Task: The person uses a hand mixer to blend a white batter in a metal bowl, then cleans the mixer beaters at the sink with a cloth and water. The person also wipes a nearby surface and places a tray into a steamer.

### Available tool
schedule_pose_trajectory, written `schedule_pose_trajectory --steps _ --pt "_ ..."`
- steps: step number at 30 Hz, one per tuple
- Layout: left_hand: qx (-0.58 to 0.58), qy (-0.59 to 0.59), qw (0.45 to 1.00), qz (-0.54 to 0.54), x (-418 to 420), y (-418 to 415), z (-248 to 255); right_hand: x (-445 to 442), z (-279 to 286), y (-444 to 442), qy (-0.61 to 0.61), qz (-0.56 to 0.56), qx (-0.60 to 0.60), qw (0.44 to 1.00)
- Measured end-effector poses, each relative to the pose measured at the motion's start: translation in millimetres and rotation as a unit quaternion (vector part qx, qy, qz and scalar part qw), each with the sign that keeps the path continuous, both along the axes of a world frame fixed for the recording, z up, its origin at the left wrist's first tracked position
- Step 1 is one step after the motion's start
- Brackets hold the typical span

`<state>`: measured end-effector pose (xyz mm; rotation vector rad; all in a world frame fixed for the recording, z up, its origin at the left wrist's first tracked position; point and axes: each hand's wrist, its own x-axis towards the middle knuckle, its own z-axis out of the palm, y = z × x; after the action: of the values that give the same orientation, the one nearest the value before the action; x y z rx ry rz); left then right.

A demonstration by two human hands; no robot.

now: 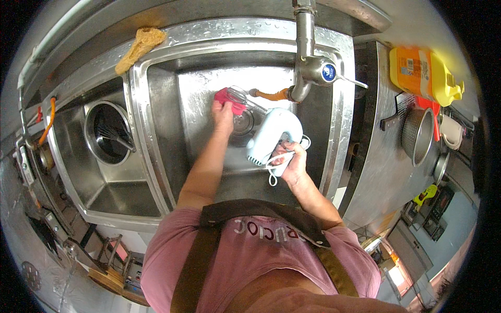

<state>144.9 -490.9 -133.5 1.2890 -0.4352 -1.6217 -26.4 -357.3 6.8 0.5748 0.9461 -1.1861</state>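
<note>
My right hand point(294, 159) grips the handle of a pale blue electric hand mixer point(270, 131), together with its looped white cord point(273, 178). The mixer is held over the stainless steel sink basin point(195, 156), its metal beaters point(240, 96) pointing to the far left. Pinched in my left hand point(223, 115) is a red cloth point(222, 96), which lies against the beaters near their ends. Part of the cloth is hidden behind the wires. Below the beaters the round sink drain point(242, 122) shows.
A faucet point(307, 74) with an orange hose end reaches over the basin. The left basin holds a metal pot point(90, 133) with a whisk point(113, 135). A tan cloth point(141, 49) lies on the wet ledge. On the right counter are a yellow jug point(424, 76), a spatula point(393, 117) and a colander point(419, 137).
</note>
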Motion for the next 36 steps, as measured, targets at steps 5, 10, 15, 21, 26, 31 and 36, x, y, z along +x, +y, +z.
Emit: schedule_pose_trajectory --steps 5,10,15,21,26,31,36 --pt "0.055 -0.022 0.996 -0.067 6 6 -9 2 3 1 0.007 -0.02 -0.019 1.0" --pt "0.039 0.097 0.994 -0.03 -6 10 24 2 -3 1 -0.032 -0.025 -0.017 0.999" --pt "0.016 0.042 0.999 0.018 -15 -1 35 9 0 5 0.043 0.031 -0.035 0.998" --pt "-0.003 0.034 0.992 -0.124 6 0 1 6 3 1 0.217 0.069 -0.09 0.97" --pt "0.113 0.103 0.986 -0.064 26 6 6 -9 -8 7 0.432 0.247 -0.085 0.863" --pt "0.04 -0.046 0.969 -0.24 37 -2 6 -1 -9 16 0.664 0.353 -0.213 0.624" --pt "-0.128 -0.325 0.911 -0.221 34 -29 27 -1 0 8 0.741 0.388 -0.257 0.484"
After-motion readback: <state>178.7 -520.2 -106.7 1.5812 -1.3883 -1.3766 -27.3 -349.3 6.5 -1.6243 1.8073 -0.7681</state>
